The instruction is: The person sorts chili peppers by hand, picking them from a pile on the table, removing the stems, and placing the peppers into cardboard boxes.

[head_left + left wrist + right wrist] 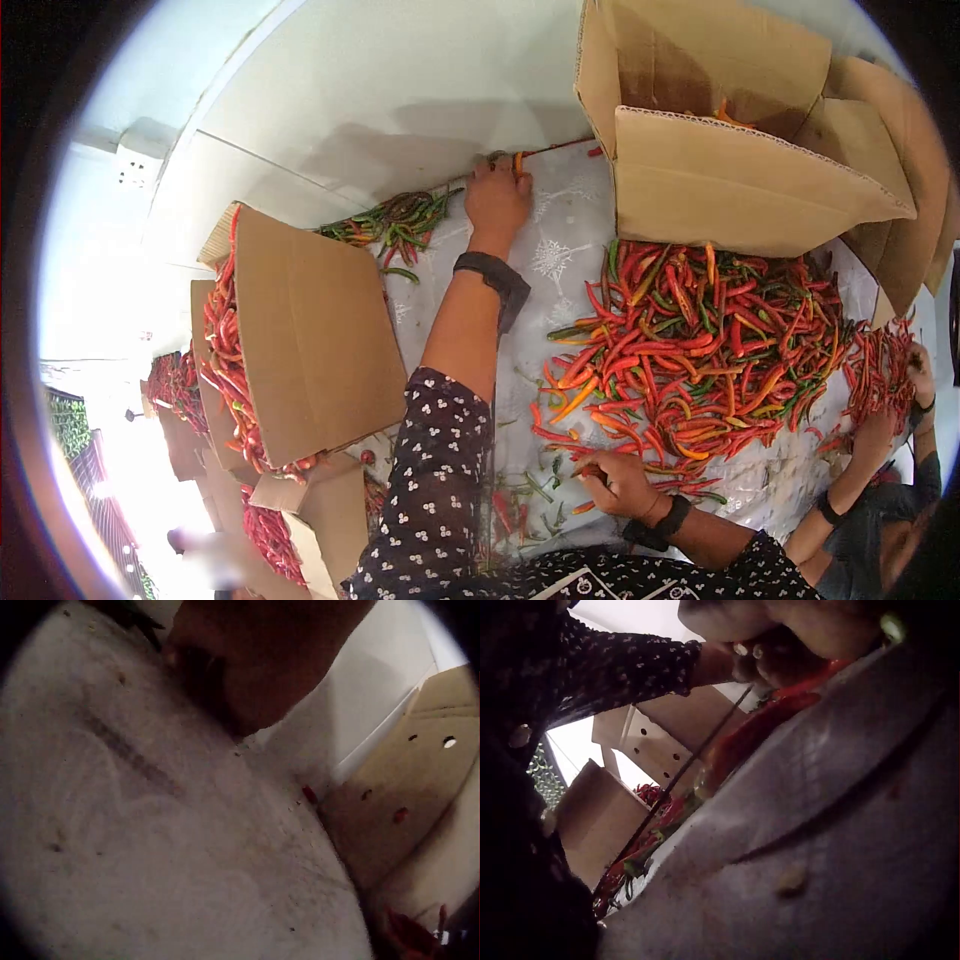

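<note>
Although the head view shows both hands, the left hand [497,200], at the far edge of the surface [555,215], hides its own fingertips; an orange chili [518,162] shows beside its bent fingers, but I cannot tell whether they grip it. The right hand [625,487] is at the near side of the large heap of chilies [700,350], fingers curled inward; anything in them is hidden. Behind the heap, the cardboard box [755,185] conceals most of its contents. The left wrist view is dark and blurred, the hand cut off at the top, its fingers unclear. In the right wrist view, curled fingers, also cropped, are close to a red chili [754,731]; shadow obscures any contact.
</note>
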Action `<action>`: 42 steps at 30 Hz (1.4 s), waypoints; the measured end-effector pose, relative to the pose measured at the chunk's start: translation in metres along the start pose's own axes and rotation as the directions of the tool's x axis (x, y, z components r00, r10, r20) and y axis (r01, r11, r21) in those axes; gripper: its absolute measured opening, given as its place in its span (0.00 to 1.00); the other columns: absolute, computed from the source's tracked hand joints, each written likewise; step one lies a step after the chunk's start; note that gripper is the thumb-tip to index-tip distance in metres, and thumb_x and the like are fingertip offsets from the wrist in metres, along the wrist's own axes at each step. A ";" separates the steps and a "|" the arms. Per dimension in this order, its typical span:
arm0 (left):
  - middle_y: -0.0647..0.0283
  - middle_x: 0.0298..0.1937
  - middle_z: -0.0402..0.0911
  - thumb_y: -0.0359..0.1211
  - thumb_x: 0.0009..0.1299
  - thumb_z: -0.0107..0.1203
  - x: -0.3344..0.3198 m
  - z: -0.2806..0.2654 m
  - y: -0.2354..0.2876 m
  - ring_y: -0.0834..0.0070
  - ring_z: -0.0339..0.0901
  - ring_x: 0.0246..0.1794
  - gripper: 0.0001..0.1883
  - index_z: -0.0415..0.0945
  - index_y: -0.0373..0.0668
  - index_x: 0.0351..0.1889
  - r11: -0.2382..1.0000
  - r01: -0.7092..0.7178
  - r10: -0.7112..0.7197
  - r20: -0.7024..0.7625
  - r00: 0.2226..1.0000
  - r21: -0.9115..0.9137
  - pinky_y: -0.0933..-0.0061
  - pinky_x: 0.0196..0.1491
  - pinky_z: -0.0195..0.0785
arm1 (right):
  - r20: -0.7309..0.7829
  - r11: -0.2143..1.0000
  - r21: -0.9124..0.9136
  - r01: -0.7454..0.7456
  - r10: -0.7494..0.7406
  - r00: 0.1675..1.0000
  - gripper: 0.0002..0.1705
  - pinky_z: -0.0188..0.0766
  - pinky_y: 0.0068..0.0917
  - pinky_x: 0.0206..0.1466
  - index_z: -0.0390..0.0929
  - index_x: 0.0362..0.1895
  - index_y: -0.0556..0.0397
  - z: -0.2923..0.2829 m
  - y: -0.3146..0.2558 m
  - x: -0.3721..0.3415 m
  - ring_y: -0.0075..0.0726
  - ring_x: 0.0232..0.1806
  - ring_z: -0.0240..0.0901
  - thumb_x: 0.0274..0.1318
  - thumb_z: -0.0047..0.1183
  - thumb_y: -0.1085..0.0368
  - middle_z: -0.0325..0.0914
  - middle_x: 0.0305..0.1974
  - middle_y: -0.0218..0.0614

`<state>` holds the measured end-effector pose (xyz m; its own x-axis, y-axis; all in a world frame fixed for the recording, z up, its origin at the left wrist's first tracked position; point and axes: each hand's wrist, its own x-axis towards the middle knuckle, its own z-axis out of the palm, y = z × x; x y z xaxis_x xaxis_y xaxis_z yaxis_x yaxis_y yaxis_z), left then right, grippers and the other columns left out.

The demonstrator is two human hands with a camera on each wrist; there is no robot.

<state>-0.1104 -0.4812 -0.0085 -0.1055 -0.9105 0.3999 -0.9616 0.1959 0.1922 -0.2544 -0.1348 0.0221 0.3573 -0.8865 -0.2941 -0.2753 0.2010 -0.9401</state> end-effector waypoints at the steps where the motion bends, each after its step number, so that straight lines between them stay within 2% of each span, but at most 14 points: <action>1: 0.49 0.36 0.73 0.35 0.59 0.49 0.001 0.005 -0.001 0.52 0.73 0.34 0.12 0.70 0.36 0.34 1.000 0.000 0.000 0.006 1.000 -0.002 0.58 0.37 0.67 | -0.027 0.998 -0.037 0.047 -0.048 0.998 0.08 0.67 0.31 0.27 0.74 0.32 0.53 0.002 0.003 0.000 0.38 0.23 0.72 0.46 0.48 0.65 0.74 0.24 0.39; 10: 0.48 0.31 0.72 0.31 0.57 0.50 -0.093 -0.039 0.015 0.53 0.73 0.28 0.10 0.71 0.33 0.32 0.982 -0.143 0.175 0.293 0.940 -0.126 0.59 0.30 0.69 | -0.041 0.997 -0.032 -0.069 0.067 0.997 0.09 0.66 0.30 0.25 0.73 0.33 0.56 0.007 -0.001 -0.005 0.35 0.21 0.70 0.47 0.49 0.65 0.72 0.21 0.41; 14: 0.51 0.28 0.73 0.31 0.56 0.51 -0.174 -0.084 0.030 0.62 0.74 0.27 0.11 0.73 0.33 0.33 0.911 -0.127 0.259 0.306 0.916 -0.392 0.62 0.29 0.68 | -0.258 0.984 -0.009 0.179 -0.175 0.950 0.08 0.61 0.26 0.20 0.72 0.33 0.58 0.020 0.025 0.003 0.28 0.16 0.64 0.49 0.47 0.66 0.69 0.20 0.36; 17: 0.71 0.22 0.70 0.36 0.60 0.52 -0.215 -0.138 0.049 0.86 0.64 0.22 0.11 0.74 0.36 0.33 0.349 0.668 -0.036 0.703 0.710 -0.657 0.79 0.26 0.61 | -0.316 0.952 0.296 0.077 0.021 0.948 0.08 0.59 0.21 0.18 0.72 0.34 0.58 0.007 0.005 0.002 0.22 0.15 0.61 0.50 0.46 0.68 0.69 0.21 0.31; 19: 0.71 0.22 0.70 0.36 0.61 0.51 -0.243 -0.154 0.048 0.86 0.65 0.22 0.11 0.74 0.37 0.32 0.287 0.691 -0.038 0.713 0.700 -0.663 0.80 0.27 0.61 | -0.369 0.751 0.645 0.141 0.145 0.918 0.08 0.58 0.18 0.18 0.72 0.36 0.57 0.002 -0.002 -0.003 0.16 0.16 0.59 0.51 0.46 0.68 0.68 0.21 0.27; 21: 0.71 0.22 0.70 0.36 0.62 0.50 -0.266 -0.169 0.052 0.86 0.66 0.22 0.10 0.74 0.38 0.31 0.220 0.704 -0.037 0.716 0.698 -0.675 0.81 0.27 0.61 | -0.352 0.861 0.499 0.101 0.094 0.931 0.09 0.60 0.18 0.20 0.72 0.36 0.58 -0.005 -0.027 -0.016 0.17 0.18 0.61 0.50 0.48 0.68 0.69 0.22 0.28; 23: 0.71 0.18 0.68 0.35 0.61 0.50 -0.281 -0.185 0.061 0.85 0.62 0.20 0.11 0.75 0.36 0.30 0.431 0.570 0.088 0.661 0.745 -0.699 0.80 0.24 0.57 | -0.441 0.951 0.143 0.273 -0.186 0.878 0.12 0.64 0.20 0.25 0.73 0.36 0.58 -0.001 -0.019 -0.012 0.19 0.22 0.65 0.46 0.51 0.66 0.72 0.24 0.28; 28: 0.67 0.19 0.72 0.34 0.61 0.49 -0.309 -0.202 0.081 0.80 0.68 0.19 0.11 0.75 0.35 0.32 0.572 0.385 0.198 0.578 0.792 -0.724 0.76 0.24 0.60 | -0.312 0.977 -0.087 0.195 -0.213 0.926 0.11 0.65 0.25 0.28 0.74 0.31 0.60 -0.012 -0.024 -0.026 0.22 0.24 0.65 0.43 0.53 0.65 0.72 0.23 0.31; 31: 0.66 0.26 0.76 0.32 0.62 0.49 -0.328 -0.205 0.084 0.82 0.70 0.22 0.10 0.74 0.35 0.36 0.370 0.555 0.060 0.615 0.786 -0.745 0.80 0.27 0.64 | -0.448 0.958 -0.172 0.230 -0.284 0.848 0.16 0.63 0.26 0.28 0.72 0.29 0.61 -0.037 -0.077 -0.034 0.22 0.23 0.63 0.45 0.53 0.59 0.70 0.21 0.30; 33: 0.65 0.27 0.77 0.32 0.62 0.48 -0.343 -0.200 0.079 0.82 0.70 0.22 0.10 0.73 0.36 0.38 0.291 0.611 0.060 0.651 0.757 -0.736 0.81 0.27 0.64 | -0.519 0.981 0.010 0.193 -0.160 0.840 0.12 0.55 0.20 0.18 0.73 0.28 0.56 -0.077 -0.128 -0.019 0.16 0.18 0.57 0.49 0.51 0.59 0.67 0.19 0.26; 35: 0.61 0.33 0.78 0.31 0.64 0.46 -0.351 -0.199 0.074 0.82 0.71 0.24 0.13 0.68 0.38 0.45 0.246 0.675 0.072 0.707 0.703 -0.696 0.82 0.27 0.64 | -0.542 0.806 0.333 0.489 -0.261 0.799 0.09 0.46 0.16 0.13 0.66 0.26 0.48 -0.122 -0.164 0.012 0.14 0.12 0.49 0.51 0.51 0.60 0.60 0.16 0.19; 37: 0.60 0.35 0.77 0.31 0.65 0.44 -0.353 -0.210 0.078 0.82 0.71 0.25 0.13 0.66 0.38 0.46 0.109 0.671 0.040 0.677 0.735 -0.734 0.82 0.28 0.64 | -0.636 0.843 0.251 0.475 -0.226 0.738 0.09 0.49 0.17 0.15 0.67 0.27 0.49 -0.156 -0.189 0.030 0.14 0.15 0.53 0.49 0.53 0.61 0.62 0.18 0.21; 40: 0.58 0.37 0.77 0.30 0.66 0.42 -0.360 -0.227 0.071 0.81 0.71 0.26 0.12 0.64 0.39 0.47 -0.152 0.685 -0.034 0.696 0.717 -0.713 0.81 0.30 0.64 | -0.680 0.826 0.186 0.532 -0.283 0.677 0.10 0.49 0.17 0.14 0.69 0.23 0.50 -0.139 -0.175 0.031 0.16 0.12 0.51 0.46 0.55 0.60 0.62 0.16 0.21; 42: 0.57 0.38 0.76 0.29 0.67 0.41 -0.365 -0.227 0.057 0.80 0.71 0.27 0.12 0.63 0.39 0.47 -0.275 0.682 -0.051 0.719 0.693 -0.678 0.80 0.31 0.64 | -0.567 0.901 0.203 0.383 -0.211 0.796 0.12 0.50 0.18 0.15 0.70 0.25 0.54 -0.082 -0.146 0.003 0.16 0.14 0.53 0.45 0.54 0.59 0.63 0.17 0.22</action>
<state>-0.0697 -0.0548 0.0597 -0.2058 -0.9032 -0.3767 0.3644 -0.4280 0.8271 -0.2862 -0.2008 0.1727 -0.1638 -0.9846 0.0618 0.0701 -0.0741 -0.9948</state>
